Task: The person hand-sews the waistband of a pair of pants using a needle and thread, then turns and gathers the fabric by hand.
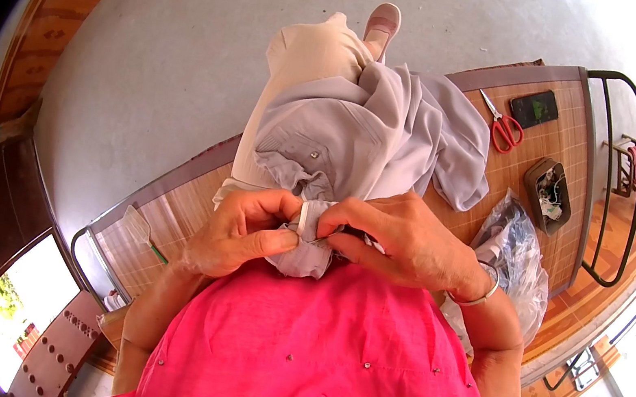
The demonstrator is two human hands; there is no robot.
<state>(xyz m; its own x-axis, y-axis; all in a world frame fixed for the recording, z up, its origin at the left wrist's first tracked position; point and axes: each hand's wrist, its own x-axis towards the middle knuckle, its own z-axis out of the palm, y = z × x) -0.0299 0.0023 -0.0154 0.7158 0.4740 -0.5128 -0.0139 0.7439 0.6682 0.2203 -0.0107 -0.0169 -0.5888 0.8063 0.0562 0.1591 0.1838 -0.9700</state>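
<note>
Pink shirt (pixel 346 342): nearest of all, filling the near edge, dotted with small studs.
Left hand (pixel 234 235): closed in a narrow pinch, right on the left side of the bunched cloth.
Right hand (pixel 402 240): pinched narrow too, on the right side of the same cloth, with a bracelet (pixel 491 293) at the wrist; anything tiny between the fingertips impossible to tell.
Pale strip (pixel 303 218): here's the crux, lying lengthwise near to far, squarely between the two pinches; against the left fingertips, just beside the right ones.
Grey garment (pixel 403 121): near end gathered between both hands, just beyond the shirt; main folds far and to the right, closer to the right hand, draped over cream trousers (pixel 311 54).
Round fastener (pixel 314 154): on the grey cloth, just beyond the hands.
Far right on the cot: red-handled scissors (pixel 506 134) beside a dark phone (pixel 534 108), both beyond a small open box (pixel 531 186) of odds and ends.
Right side, nearer: clear plastic bag (pixel 521 270), crumpled, just beside the right forearm.
Left side: pale swatter-like thing (pixel 138 227) with a green handle, flat on the matting (pixel 186 203).
</note>
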